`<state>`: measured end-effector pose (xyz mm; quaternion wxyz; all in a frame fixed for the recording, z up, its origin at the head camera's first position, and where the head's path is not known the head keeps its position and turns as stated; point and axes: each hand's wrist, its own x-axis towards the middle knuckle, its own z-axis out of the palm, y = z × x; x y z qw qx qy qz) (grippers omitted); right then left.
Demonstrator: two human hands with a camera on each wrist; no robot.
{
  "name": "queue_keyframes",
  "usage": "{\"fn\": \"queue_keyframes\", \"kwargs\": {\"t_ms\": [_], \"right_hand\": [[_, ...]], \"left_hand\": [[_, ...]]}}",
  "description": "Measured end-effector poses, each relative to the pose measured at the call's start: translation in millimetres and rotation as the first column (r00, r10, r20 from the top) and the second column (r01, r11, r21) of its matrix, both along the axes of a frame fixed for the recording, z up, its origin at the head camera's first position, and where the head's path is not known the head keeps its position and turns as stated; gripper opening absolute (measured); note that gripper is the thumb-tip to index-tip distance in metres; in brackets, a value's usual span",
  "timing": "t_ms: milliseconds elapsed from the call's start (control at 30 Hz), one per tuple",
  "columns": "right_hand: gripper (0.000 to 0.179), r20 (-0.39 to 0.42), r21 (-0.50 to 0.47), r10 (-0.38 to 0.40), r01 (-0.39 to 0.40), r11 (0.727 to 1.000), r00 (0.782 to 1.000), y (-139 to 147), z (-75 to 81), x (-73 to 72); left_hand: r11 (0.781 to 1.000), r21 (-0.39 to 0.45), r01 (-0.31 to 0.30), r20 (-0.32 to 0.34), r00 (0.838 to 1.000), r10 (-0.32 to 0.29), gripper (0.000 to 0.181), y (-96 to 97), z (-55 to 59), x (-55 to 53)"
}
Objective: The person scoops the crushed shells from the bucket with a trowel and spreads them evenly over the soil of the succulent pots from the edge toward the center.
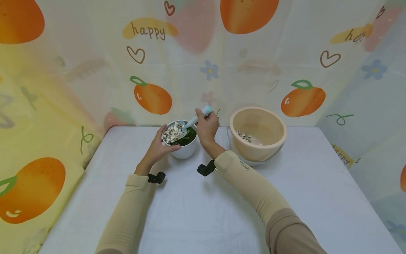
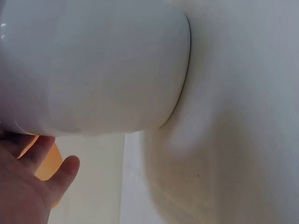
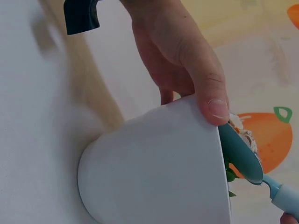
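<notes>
A white flowerpot (image 1: pixel 184 153) stands on the table, with green leaves and dark green matter (image 1: pixel 191 135) showing inside its rim. My left hand (image 1: pixel 157 146) grips the pot at its left side, the thumb lying across the front near the rim. My right hand (image 1: pixel 207 128) holds the handle of a light blue trowel (image 1: pixel 192 121) over the pot. Pale pebbles (image 1: pixel 173 132) are heaped at the blade, on the pot's left side. In the right wrist view, the trowel blade (image 3: pixel 240 154) leans over the pot's rim, close to the left thumb.
To the right of the pot stands a beige bucket (image 1: pixel 258 151) with a few pebbles (image 1: pixel 244 137) on its bottom. A white cloth covers the table (image 1: pixel 190 211). Behind it hangs a fruit-printed curtain (image 1: pixel 187 84).
</notes>
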<state>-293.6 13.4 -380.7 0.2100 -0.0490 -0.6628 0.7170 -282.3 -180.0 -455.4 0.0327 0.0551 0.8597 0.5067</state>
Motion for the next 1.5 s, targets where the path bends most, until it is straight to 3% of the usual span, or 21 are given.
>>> {"fn": "queue_keyframes", "kwargs": {"t_ms": [233, 567, 800, 1000, 1133, 1333, 1500], "right_hand": [[0.027, 0.005, -0.011, 0.002, -0.002, 1.000, 1.000, 2, 2.7, -0.8], [0.026, -0.007, -0.007, -0.003, 0.003, 1.000, 1.000, 3, 6.0, -3.3], [0.026, 0.006, 0.000, -0.002, 0.002, 1.000, 1.000, 2, 2.0, -1.6], [0.028, 0.000, -0.007, 0.020, -0.020, 1.000, 1.000, 4, 1.0, -1.0], [0.028, 0.019, 0.020, 0.071, -0.071, 0.997, 0.997, 7, 2.6, -0.3], [0.026, 0.070, 0.033, 0.150, -0.152, 0.988, 0.986, 13, 7.2, 0.8], [0.027, 0.081, 0.046, 0.136, -0.140, 0.989, 0.987, 15, 5.4, 2.2]], "left_hand": [[0.999, 0.005, -0.039, -0.062, 0.997, 0.039, 0.114, 6.4, 2.4, 5.4], [0.994, 0.005, -0.108, -0.141, 0.984, 0.108, 0.113, 14.7, -3.0, 15.1], [0.998, -0.027, -0.062, -0.079, 0.995, 0.059, 0.114, 5.2, 0.0, 11.4], [1.000, 0.005, -0.003, -0.029, 1.000, 0.003, 0.116, 1.7, 2.0, 4.7], [1.000, 0.019, -0.009, -0.009, 1.000, 0.009, 0.115, 1.0, 2.2, 4.1], [1.000, 0.026, -0.011, -0.035, 0.999, 0.012, 0.113, 0.8, 0.6, 3.5], [0.998, 0.040, -0.038, -0.039, 0.998, 0.039, 0.114, 5.0, -3.2, 5.8]]}}
